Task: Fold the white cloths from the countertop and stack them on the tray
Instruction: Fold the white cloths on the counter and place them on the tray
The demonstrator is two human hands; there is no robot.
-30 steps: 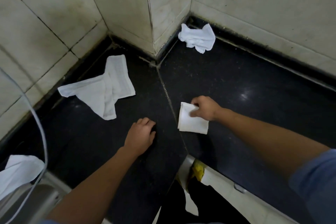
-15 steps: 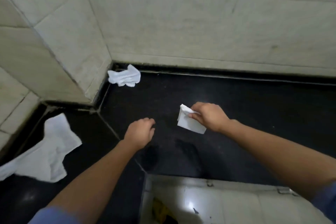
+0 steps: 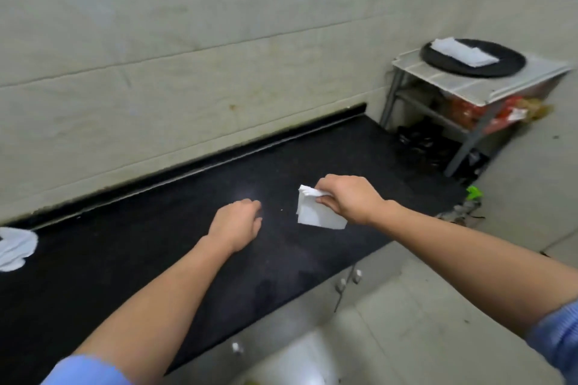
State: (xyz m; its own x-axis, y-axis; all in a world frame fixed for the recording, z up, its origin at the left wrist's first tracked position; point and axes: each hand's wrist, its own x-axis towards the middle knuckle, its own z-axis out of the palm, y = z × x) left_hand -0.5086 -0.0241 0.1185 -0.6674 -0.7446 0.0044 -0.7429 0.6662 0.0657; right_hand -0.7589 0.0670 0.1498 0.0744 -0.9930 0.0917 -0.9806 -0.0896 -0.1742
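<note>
My right hand (image 3: 347, 198) pinches a small folded white cloth (image 3: 316, 212) and holds it just above the black countertop (image 3: 125, 259). My left hand (image 3: 237, 223) hovers beside it to the left, fingers loosely curled and holding nothing. A round black tray (image 3: 506, 67) sits on a small white stand at the far right, with folded white cloths (image 3: 463, 51) lying on it. Another crumpled white cloth (image 3: 14, 247) lies on the countertop at the left edge of view.
The tray's white stand (image 3: 469, 84) has grey metal legs and holds red packets on a lower shelf. A tiled wall (image 3: 187, 56) runs behind the counter. White cabinet doors (image 3: 347, 284) sit below the counter's front edge, and floor lies to the right.
My view has swung to the right, bringing the tray and stand into sight. The right hand has lifted the folded cloth off the countertop and carried it rightward; the left hand followed.
</note>
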